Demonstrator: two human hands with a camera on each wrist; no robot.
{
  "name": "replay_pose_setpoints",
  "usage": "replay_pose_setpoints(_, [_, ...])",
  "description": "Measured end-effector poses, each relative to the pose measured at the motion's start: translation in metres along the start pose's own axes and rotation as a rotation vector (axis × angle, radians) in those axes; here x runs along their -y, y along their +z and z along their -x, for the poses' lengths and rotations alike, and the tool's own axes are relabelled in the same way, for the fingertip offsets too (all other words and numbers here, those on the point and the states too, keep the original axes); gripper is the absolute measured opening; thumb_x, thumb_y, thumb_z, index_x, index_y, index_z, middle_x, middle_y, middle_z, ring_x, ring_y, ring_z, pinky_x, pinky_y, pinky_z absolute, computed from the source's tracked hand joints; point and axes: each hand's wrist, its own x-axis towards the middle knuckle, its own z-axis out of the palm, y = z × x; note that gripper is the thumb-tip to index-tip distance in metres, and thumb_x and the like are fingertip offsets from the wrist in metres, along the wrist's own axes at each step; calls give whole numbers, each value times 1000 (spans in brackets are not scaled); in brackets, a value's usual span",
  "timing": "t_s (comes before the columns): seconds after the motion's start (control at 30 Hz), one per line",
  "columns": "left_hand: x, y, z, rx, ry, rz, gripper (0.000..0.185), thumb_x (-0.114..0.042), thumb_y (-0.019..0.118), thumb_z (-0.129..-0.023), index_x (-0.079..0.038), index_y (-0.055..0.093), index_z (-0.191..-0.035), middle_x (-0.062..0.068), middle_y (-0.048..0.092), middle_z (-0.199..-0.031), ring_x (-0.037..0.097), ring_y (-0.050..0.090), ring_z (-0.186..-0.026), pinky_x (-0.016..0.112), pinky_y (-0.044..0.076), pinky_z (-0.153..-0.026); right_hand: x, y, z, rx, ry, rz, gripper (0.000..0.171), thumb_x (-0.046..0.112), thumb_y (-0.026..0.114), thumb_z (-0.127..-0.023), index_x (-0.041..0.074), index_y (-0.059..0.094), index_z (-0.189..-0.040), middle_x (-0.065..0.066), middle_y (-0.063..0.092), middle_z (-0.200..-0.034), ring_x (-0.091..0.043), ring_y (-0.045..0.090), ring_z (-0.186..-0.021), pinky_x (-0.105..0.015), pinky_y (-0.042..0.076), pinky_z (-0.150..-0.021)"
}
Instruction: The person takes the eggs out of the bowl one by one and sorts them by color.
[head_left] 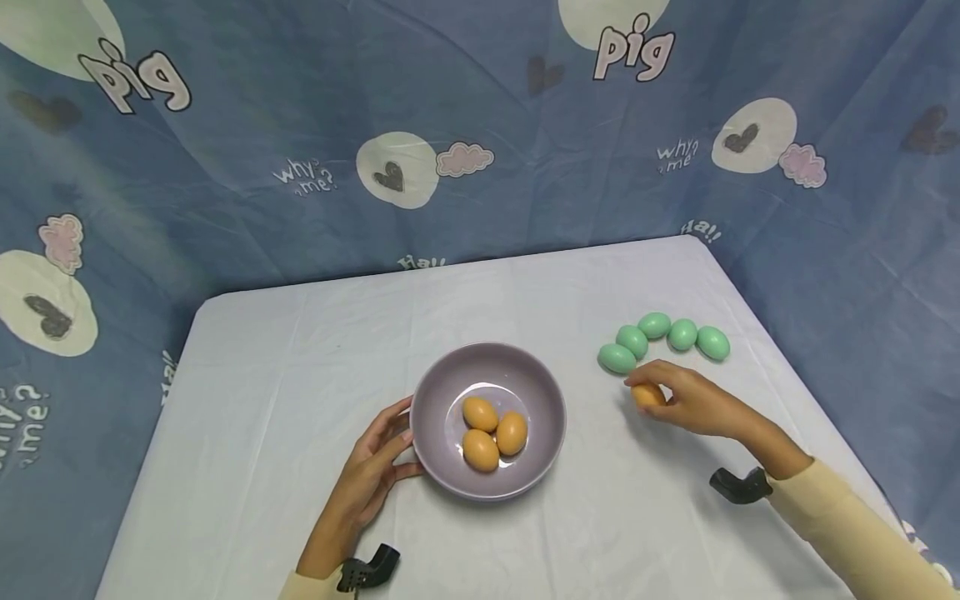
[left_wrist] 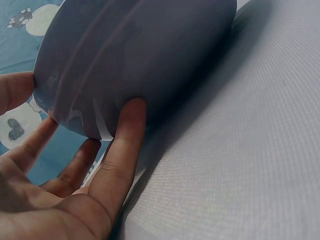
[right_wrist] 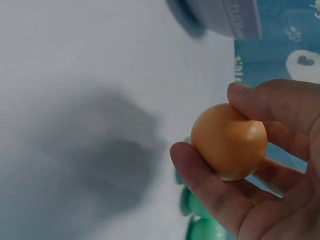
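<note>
A mauve bowl (head_left: pixel 543 379) stands on the table with three orange eggs (head_left: pixel 481 451) inside. At its left side rests my left hand (head_left: pixel 371 471), fingers spread and fingertips touching the outer wall (left_wrist: pixel 145 50). To the right of the bowl, my right hand (head_left: pixel 693 402) holds another orange egg (right_wrist: pixel 230 142) between thumb and fingers. That egg is above the white cloth, and the hand casts a shadow below it. Just beyond the right hand, several green eggs (head_left: pixel 655 326) lie in a curved row.
A white cloth (head_left: pixel 315 375) covers the table. Blue printed fabric (head_left: pixel 517 183) hangs behind it and along the sides. Black wrist mounts (head_left: pixel 740 486) sit on both forearms.
</note>
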Motion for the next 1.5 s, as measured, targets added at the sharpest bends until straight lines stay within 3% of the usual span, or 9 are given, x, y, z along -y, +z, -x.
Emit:
replay_pose_setpoints(0.33, [1,0,0,-12,-7,-14,55,-14,55,-103,-12,34,-154,11,42,-145,16,61,-117,47,61,-83,-7,17,6,7,40,-5,40,-2,78,-81,3,66,-119,-11,66,-118,-14,56,-101,-24,52,-72])
replay_pose_setpoints(0.63, [0,1,0,-12,-9,-8,56,-14,55,-102,-12,33,-154,12,41,-146,16,61,-117,47,61,-83,-16,31,7,-43,-28,52,40,1,80,-80,1,66,-116,-11,67,-115,-20,60,-101,-26,53,-78])
replay_pose_setpoints(1.03, [-2,3,-1,-25,-21,-8,56,-15,56,-102,-13,34,-154,10,42,-145,16,61,-117,46,61,-83,-13,36,6,-58,-41,126,38,0,78,-80,-2,66,-116,-13,66,-115,-24,61,-103,-36,55,-85])
replay_pose_setpoints(1.5, [0,2,-1,-27,-21,0,56,-15,56,-102,-12,34,-154,8,44,-143,15,60,-116,46,61,-84,-10,32,7,-24,-45,128,42,1,80,-80,-2,65,-118,-14,64,-118,-25,61,-105,-37,55,-86])
